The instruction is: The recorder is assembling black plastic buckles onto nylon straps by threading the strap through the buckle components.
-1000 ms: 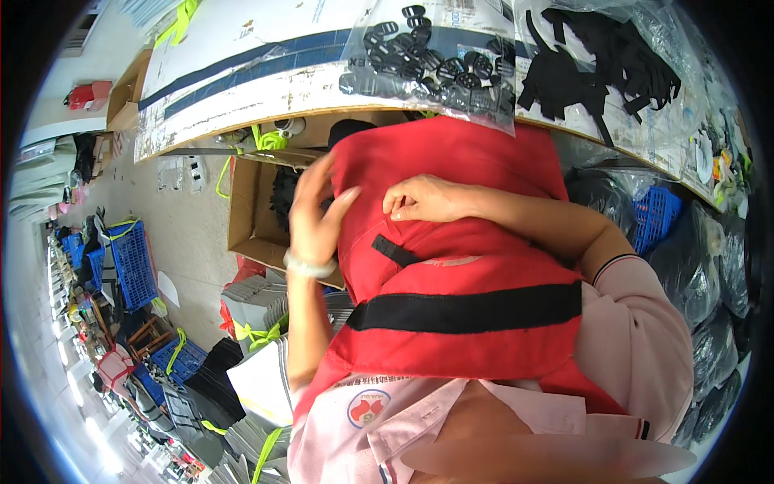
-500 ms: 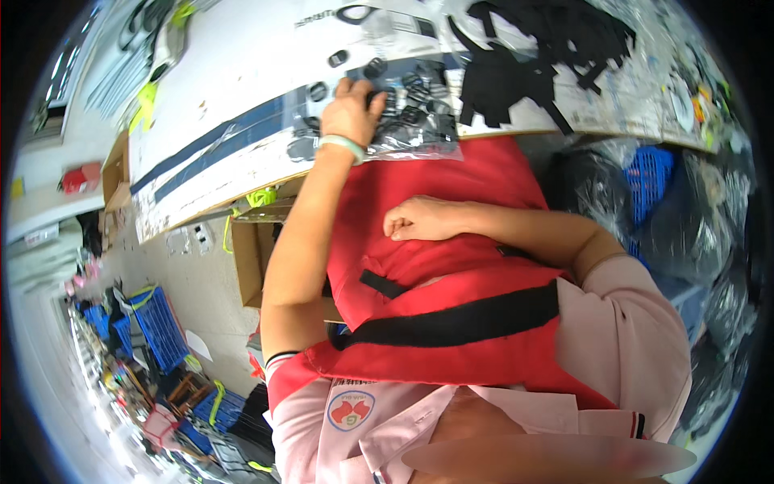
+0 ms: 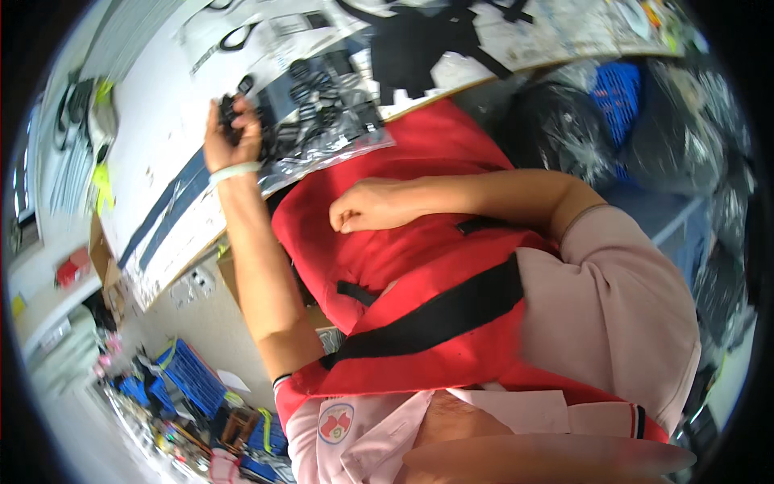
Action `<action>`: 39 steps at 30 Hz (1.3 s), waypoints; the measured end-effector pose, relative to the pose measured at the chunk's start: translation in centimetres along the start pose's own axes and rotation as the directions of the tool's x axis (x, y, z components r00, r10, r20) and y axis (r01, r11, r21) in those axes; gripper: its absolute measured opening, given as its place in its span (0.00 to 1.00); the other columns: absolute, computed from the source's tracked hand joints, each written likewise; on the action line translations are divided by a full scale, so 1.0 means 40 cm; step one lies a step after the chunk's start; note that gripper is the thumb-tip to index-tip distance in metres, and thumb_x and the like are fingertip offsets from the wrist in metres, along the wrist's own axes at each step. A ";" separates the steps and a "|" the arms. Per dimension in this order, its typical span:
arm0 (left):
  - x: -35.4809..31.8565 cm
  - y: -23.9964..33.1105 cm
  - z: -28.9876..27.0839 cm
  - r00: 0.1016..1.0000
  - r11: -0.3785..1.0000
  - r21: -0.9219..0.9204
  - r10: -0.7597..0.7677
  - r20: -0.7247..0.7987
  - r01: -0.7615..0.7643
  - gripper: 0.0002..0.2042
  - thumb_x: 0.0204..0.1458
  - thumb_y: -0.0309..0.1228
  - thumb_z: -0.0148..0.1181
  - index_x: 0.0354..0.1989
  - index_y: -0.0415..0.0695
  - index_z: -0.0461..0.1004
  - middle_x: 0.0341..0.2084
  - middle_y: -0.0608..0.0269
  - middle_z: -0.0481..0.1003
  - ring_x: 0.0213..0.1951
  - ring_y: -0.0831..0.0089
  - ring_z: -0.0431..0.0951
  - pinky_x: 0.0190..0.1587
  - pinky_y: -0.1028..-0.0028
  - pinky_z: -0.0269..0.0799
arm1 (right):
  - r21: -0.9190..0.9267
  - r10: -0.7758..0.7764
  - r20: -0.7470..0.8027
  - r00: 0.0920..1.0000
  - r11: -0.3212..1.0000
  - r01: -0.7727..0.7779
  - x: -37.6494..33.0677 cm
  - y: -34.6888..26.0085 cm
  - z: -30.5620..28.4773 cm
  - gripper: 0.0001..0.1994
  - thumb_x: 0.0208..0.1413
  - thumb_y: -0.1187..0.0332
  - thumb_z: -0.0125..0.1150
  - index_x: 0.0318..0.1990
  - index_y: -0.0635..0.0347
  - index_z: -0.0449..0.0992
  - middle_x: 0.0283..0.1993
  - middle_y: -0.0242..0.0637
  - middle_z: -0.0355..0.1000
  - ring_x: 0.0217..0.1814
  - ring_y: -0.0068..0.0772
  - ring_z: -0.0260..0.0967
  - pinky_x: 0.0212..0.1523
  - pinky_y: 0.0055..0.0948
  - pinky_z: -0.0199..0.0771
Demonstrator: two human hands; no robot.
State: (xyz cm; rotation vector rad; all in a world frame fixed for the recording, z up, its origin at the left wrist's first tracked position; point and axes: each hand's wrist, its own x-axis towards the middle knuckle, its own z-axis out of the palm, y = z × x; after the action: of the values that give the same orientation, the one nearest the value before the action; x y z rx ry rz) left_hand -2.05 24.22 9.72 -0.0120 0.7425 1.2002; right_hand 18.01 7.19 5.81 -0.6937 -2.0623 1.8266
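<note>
The white worktop [image 3: 149, 153] arcs from nine to two o'clock; the red apron [image 3: 419, 153] fills the centre. At eleven o'clock lies a clear plastic bag [image 3: 355, 149] of dark pieces [image 3: 310, 101]. The right hand [image 3: 371, 206], fingers curled in, shows nothing held; the left hand [image 3: 232, 141], at ten o'clock, cups black buckles [image 3: 229, 114], which look light, stiff and slippery, best gripped by their edges.

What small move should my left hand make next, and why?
Probably draw the left hand toward the curled right hand: the left cups black buckles beside the clear bag, while the right lies over the red apron with nothing visibly held.
</note>
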 end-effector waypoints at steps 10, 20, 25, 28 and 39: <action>-0.305 -0.254 -0.035 0.970 0.828 0.512 0.146 0.196 -0.228 0.11 0.56 0.32 0.59 0.42 0.38 0.76 0.26 0.61 0.76 0.23 0.78 0.74 0.14 0.84 0.63 | 0.260 0.076 -0.516 0.853 0.963 0.071 -0.020 -0.146 -0.149 0.09 0.61 0.66 0.56 0.40 0.63 0.73 0.28 0.32 0.73 0.23 0.16 0.67 0.22 0.15 0.67; -0.349 -0.301 -0.107 0.916 0.663 0.636 0.338 0.217 -0.395 0.21 0.59 0.45 0.53 0.47 0.38 0.75 0.25 0.63 0.75 0.20 0.82 0.71 0.14 0.84 0.62 | 0.325 0.148 -0.428 0.892 0.946 -0.002 0.001 -0.115 -0.092 0.09 0.57 0.65 0.60 0.39 0.63 0.73 0.26 0.32 0.72 0.24 0.17 0.67 0.23 0.15 0.67; -0.365 -0.298 -0.128 0.975 0.925 0.353 0.067 0.212 -0.141 0.25 0.58 0.53 0.48 0.48 0.40 0.71 0.28 0.65 0.73 0.25 0.80 0.72 0.18 0.85 0.62 | 0.405 0.153 -0.388 0.909 0.914 0.019 -0.001 -0.113 -0.086 0.11 0.58 0.68 0.59 0.42 0.66 0.72 0.27 0.34 0.73 0.24 0.17 0.69 0.23 0.14 0.68; -0.365 -0.305 -0.166 0.979 0.996 0.083 -0.032 0.203 0.015 0.23 0.60 0.51 0.48 0.45 0.41 0.68 0.30 0.63 0.71 0.29 0.78 0.70 0.19 0.84 0.63 | 0.586 0.209 -0.436 0.875 0.804 0.100 0.000 -0.126 -0.065 0.10 0.59 0.68 0.58 0.41 0.67 0.72 0.28 0.36 0.74 0.23 0.19 0.70 0.22 0.15 0.68; -0.381 -0.269 -0.212 0.979 0.969 0.247 -0.028 0.202 -0.023 0.09 0.60 0.35 0.53 0.39 0.41 0.70 0.31 0.64 0.70 0.30 0.75 0.69 0.19 0.83 0.63 | -0.284 -0.107 -0.670 0.734 0.951 -0.121 -0.053 -0.126 -0.309 0.07 0.56 0.70 0.59 0.41 0.59 0.77 0.33 0.27 0.73 0.29 0.16 0.66 0.32 0.18 0.68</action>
State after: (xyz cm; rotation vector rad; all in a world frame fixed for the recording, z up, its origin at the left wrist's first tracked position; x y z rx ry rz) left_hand 0.26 4.00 7.30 0.3144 0.7055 1.0798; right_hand 25.47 16.07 12.77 -1.2364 -1.8123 0.9905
